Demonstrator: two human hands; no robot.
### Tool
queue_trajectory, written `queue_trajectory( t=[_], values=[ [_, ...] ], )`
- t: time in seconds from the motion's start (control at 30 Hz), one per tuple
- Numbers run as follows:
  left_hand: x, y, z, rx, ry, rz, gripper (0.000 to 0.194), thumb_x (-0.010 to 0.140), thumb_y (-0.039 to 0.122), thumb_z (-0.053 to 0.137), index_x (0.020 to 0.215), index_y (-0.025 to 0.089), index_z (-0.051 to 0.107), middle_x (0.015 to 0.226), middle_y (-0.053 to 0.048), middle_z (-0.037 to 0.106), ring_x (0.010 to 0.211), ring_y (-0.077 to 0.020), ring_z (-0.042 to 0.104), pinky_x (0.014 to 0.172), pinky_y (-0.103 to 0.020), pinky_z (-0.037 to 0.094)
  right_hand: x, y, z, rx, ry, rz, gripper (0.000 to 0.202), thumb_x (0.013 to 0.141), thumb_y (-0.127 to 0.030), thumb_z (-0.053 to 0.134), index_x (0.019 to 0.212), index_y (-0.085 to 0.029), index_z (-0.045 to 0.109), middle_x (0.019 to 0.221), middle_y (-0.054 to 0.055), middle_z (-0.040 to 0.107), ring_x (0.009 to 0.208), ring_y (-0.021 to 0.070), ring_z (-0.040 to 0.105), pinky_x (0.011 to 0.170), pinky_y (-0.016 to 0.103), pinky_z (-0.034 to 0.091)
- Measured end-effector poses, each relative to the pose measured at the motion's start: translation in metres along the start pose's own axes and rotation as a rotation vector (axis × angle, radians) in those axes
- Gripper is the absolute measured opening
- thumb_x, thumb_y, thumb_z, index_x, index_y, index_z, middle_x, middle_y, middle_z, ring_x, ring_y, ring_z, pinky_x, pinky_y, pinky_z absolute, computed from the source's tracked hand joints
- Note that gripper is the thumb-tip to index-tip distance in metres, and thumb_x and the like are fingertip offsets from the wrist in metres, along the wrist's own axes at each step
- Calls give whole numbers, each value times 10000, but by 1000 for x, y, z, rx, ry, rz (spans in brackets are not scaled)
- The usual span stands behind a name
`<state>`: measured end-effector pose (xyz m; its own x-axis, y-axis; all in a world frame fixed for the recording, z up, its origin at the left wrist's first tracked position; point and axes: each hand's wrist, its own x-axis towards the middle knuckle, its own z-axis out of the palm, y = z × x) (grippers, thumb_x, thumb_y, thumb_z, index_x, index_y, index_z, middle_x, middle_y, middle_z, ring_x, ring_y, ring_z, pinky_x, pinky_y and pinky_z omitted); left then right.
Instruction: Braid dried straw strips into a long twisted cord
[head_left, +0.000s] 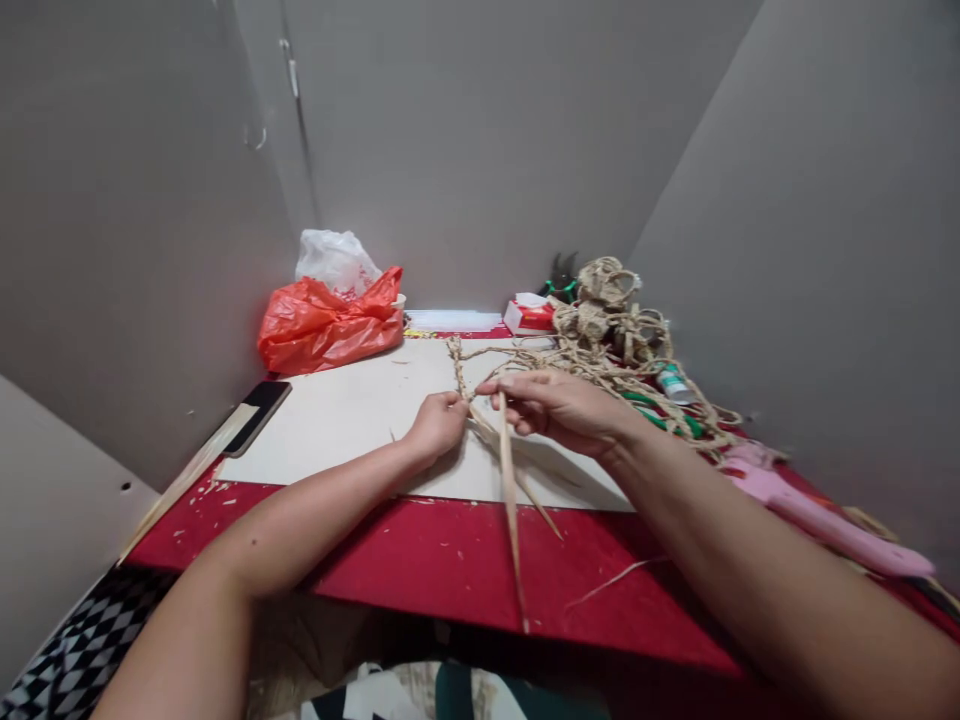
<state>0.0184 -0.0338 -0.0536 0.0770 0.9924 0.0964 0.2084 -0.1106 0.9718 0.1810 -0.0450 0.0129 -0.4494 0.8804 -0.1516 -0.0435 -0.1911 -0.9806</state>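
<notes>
A narrow braid of straw-coloured fibre (457,365) lies on the white board (337,420) in front of me. My left hand (441,425) is closed on the braid's near end, its fingertips pressed together there. Just to the right, my right hand (544,405) pinches a long flat fibre strand (510,500), which hangs down past the board's front edge. Other loose strands fan out from the braid's end between the two hands. From the braid's far end, a plaited cord runs right toward the heap of braided cord (615,330).
An orange-red plastic bag (326,325) and a white bag (337,260) sit at the back left. A phone (256,418) lies left. Right are a red tissue box (529,315), green-handled pruners (561,280), a small bottle (675,383) and a pink tool (817,510). Grey walls surround the red-covered table (420,550).
</notes>
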Motion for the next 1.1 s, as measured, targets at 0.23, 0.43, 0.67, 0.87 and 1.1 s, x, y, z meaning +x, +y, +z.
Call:
queue_trajectory(
  t=[0.23, 0.43, 0.67, 0.87, 1.1],
  values=[
    [-2, 0, 0, 15, -3, -16, 218, 802, 262, 476, 613, 159, 513, 490, 52, 408, 481, -83, 326, 543, -231, 292, 2, 20, -4, 56, -79, 87, 314, 600, -235, 806, 876, -148, 684, 715, 1, 618, 574, 60, 563, 506, 158, 482],
    [-2, 2, 0, 18, -13, -21, 206, 799, 250, 452, 619, 161, 493, 493, 60, 399, 482, -81, 316, 520, -225, 262, 5, 20, 0, 9, 14, 67, 304, 541, -243, 835, 717, -138, 611, 589, -27, 579, 512, 54, 537, 481, 164, 453],
    [-1, 4, 0, -17, -28, -66, 195, 804, 243, 452, 642, 151, 513, 459, 69, 387, 442, -67, 294, 491, -212, 240, 14, 26, -8, -35, 45, 47, 271, 587, -278, 799, 743, -109, 655, 625, 14, 618, 531, 70, 561, 472, 174, 449],
    [0, 2, 1, -60, -30, -63, 175, 797, 234, 465, 646, 156, 506, 434, 77, 369, 404, -56, 281, 465, -199, 225, 12, 36, -3, -19, 102, 11, 211, 589, -201, 759, 700, -133, 593, 537, -14, 580, 465, 76, 545, 438, 175, 440],
    [0, 1, 3, -28, 23, -19, 229, 807, 260, 459, 599, 164, 478, 471, 48, 425, 420, -73, 345, 457, -210, 265, 5, 43, 11, -201, 38, 26, 172, 681, -264, 668, 639, -144, 553, 433, -14, 544, 360, 71, 476, 371, 167, 365]
  ],
)
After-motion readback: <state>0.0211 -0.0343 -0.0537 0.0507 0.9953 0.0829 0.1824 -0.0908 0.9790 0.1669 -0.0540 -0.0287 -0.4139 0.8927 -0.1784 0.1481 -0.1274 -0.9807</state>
